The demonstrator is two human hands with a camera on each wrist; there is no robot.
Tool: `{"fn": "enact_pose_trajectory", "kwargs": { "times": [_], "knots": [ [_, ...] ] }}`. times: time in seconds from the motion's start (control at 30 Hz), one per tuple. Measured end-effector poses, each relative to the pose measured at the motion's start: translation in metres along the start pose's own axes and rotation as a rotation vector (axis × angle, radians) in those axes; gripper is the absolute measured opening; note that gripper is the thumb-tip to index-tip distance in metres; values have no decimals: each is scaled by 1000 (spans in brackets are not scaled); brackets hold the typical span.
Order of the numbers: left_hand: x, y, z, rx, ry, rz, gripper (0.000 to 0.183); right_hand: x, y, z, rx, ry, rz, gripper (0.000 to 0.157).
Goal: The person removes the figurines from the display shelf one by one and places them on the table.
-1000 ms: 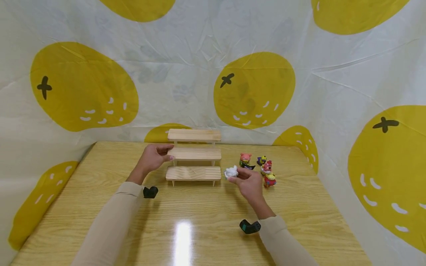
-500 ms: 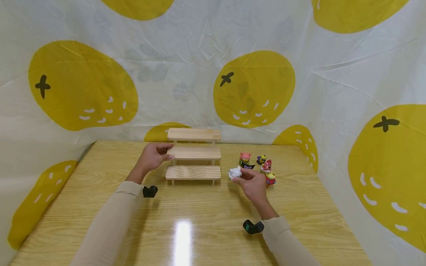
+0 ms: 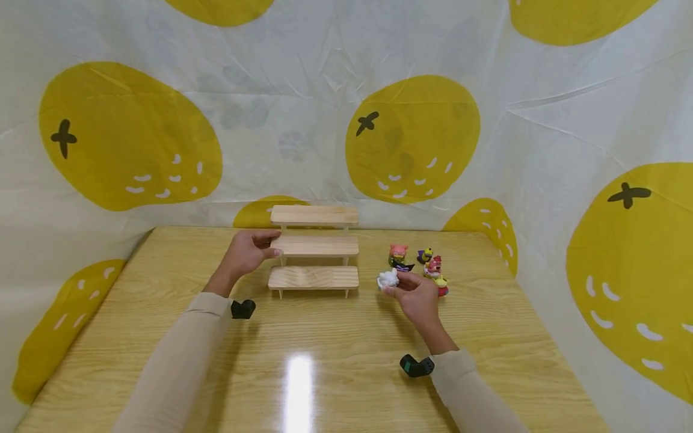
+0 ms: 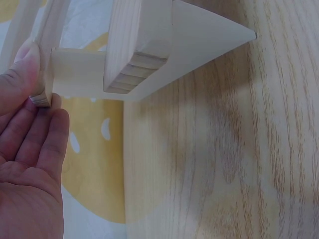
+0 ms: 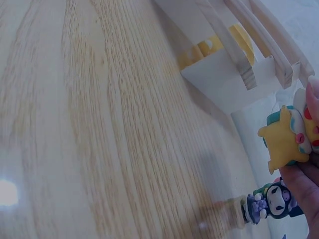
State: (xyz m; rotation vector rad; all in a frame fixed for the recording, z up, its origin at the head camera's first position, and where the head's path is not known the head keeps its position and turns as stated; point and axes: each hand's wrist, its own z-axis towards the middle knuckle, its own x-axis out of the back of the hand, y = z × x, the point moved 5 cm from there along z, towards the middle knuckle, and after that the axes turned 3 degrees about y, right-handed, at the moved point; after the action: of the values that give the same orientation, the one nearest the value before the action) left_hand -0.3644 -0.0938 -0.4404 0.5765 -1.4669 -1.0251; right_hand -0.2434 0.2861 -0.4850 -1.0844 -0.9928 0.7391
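A three-tier wooden display stand (image 3: 314, 277) stands at the back of the table. My left hand (image 3: 242, 258) grips the left end of its middle board; in the left wrist view the thumb (image 4: 22, 74) lies on one face of a board with fingers on the other side. To the right of the stand, my right hand (image 3: 420, 299) pinches a small figurine (image 3: 387, 279), white from behind in the head view. The right wrist view shows that figurine's yellow body (image 5: 284, 139) with white and red parts. It is held above the table.
Small figurines stand beyond the right hand: a pink one (image 3: 398, 252), a yellow-and-purple one (image 3: 425, 256), a red-and-pink one (image 3: 434, 266), and a yellow-and-red one (image 3: 443, 285) partly hidden by the hand. A patterned cloth (image 3: 281, 144) hangs behind the wooden table (image 3: 346, 349).
My right hand has moved right with the figurine, away from the stand and closer to the other figurines. The left hand keeps its grip on the middle board.
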Motion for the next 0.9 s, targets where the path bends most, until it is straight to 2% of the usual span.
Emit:
{"fn": "enact_pose_trajectory", "kwargs": {
  "times": [0.6,0.9],
  "knots": [
    [0,1,3,-16,1,-10,51,10,9,3,9,38,-45,43],
    [-1,-2,1,-25,-7,-14,51,11,12,0,-24,41,-46,41]
  ]
}}
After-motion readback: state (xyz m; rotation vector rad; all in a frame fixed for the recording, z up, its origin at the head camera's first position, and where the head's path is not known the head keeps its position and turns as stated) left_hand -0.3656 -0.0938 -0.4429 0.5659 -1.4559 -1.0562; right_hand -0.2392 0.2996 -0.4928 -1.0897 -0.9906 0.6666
